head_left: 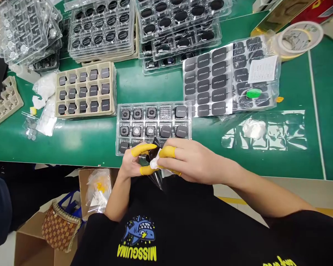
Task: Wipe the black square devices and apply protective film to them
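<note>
My left hand point(130, 162), with yellow finger cots, is closed around a small dark, glossy part point(148, 157) near the table's front edge. Yellow cots also cover fingers of my right hand point(195, 160), which pinches a bunched white cloth point(154, 162) against that part. The part's exact kind is hidden by fingers and cloth. Right behind both hands lies a clear compartment tray point(165, 112) holding square black units, some with printed black covers. My fingers hide some of its front row.
A beige tray point(86, 116) of small black pieces lies to the left. Printed black label sheets point(208, 81) and a tape roll point(299, 38) are at the right. Stacked clear trays point(102, 27) of black discs stand behind. A clear plastic sheet point(283, 129) lies front right.
</note>
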### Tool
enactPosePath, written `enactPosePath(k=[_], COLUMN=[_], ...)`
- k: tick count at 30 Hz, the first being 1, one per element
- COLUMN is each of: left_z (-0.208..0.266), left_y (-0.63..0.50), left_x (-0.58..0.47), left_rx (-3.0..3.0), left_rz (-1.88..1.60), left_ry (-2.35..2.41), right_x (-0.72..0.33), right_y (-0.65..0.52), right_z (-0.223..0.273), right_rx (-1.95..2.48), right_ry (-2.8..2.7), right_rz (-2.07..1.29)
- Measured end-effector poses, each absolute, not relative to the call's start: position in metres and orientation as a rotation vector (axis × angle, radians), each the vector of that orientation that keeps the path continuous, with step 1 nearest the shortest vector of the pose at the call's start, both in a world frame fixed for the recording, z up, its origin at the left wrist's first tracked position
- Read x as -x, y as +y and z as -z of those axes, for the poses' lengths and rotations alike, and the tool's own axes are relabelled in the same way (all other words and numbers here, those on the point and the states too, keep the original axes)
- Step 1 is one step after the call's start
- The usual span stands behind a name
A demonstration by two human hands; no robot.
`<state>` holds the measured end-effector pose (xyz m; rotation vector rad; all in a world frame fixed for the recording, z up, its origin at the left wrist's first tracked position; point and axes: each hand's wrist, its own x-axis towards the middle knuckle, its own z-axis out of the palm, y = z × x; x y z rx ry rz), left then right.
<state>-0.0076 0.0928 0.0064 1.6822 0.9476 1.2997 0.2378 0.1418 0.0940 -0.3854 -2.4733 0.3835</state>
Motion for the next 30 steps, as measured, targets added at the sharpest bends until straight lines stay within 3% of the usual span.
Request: enactPosePath(k=[4,9,13,19,30], left_z=[-0.012,-0.017,-0.021,-0.026,-0.016], left_y=[0.093,0.094,0.097,0.095,0.089], left_x=[0.012,0.015,0.012,0.01,0.005], left_rx=[-1.604,-1.625,-1.637,-1.679,-1.4], left_rz=[-1.415,-1.423,-1.335,-1.199,-1.446], left_ry=[0.973,0.963,0.887,0.822,0.957], right_x=[-0.265,-0.27,-0.251,-0.232,-0.247], right_y=[0.15,0.147,0.137,0.131,0.148], right_z=[-0.092,-0.091,-0.093,-0.089,-0.078], right_rx=[0.51,0.633,0.487,0.441,0.814], right_ry=[-2.578,-2.253,-2.332,-2.373,-2.29], right_rz=[-0.204,-0.433,-0.501,-0.33,-0.216])
